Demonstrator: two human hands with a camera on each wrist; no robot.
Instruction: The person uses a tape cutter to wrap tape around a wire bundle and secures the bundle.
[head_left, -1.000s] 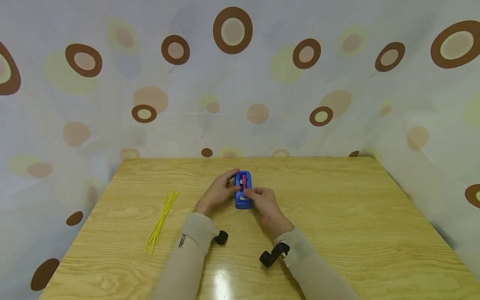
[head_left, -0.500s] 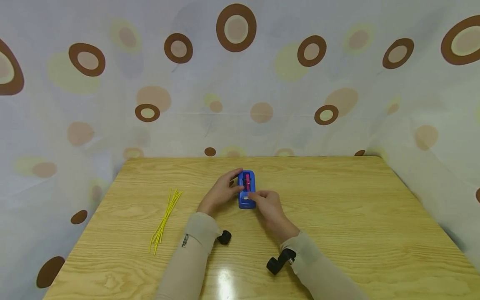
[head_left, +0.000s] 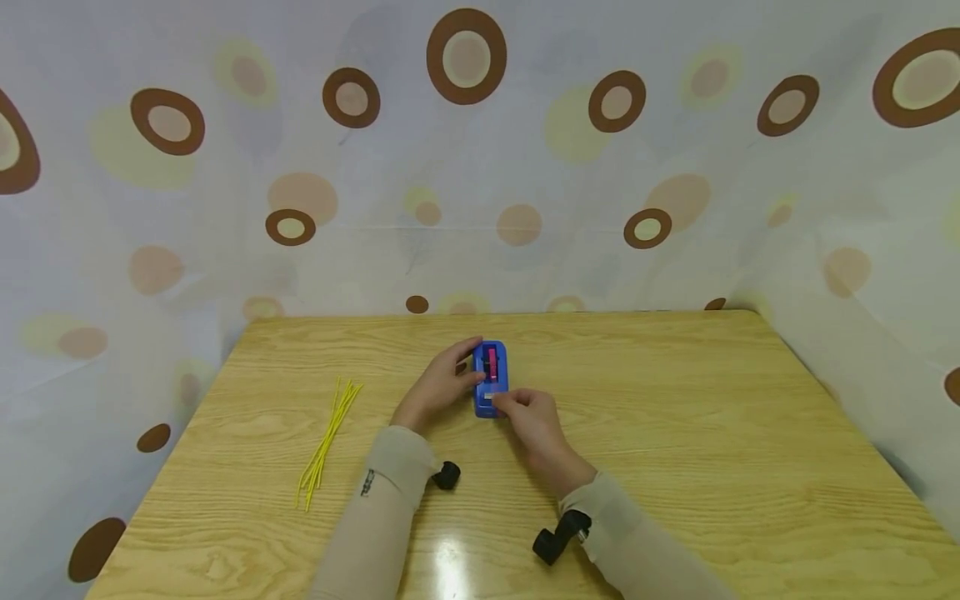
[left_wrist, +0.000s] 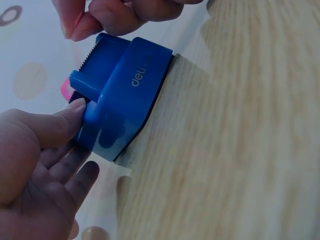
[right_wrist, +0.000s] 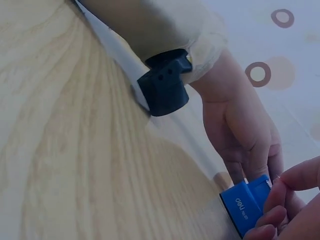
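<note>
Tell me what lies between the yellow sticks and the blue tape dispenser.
In the head view, the left hand lies there, holding the blue tape dispenser; between the yellow sticks and that hand, the table is bare.

a screened-off tabletop corner, wood-grain table [head_left: 712, 433], creased circle-print sheeting [head_left: 480, 158] on three sides

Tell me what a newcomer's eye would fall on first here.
Probably the vivid blue tape dispenser with its pink core, between the left fingers at its side and the right fingers at its near end. Next, the thin yellow sticks on the table, left of both arms, then the ring-patterned backdrop behind.
</note>
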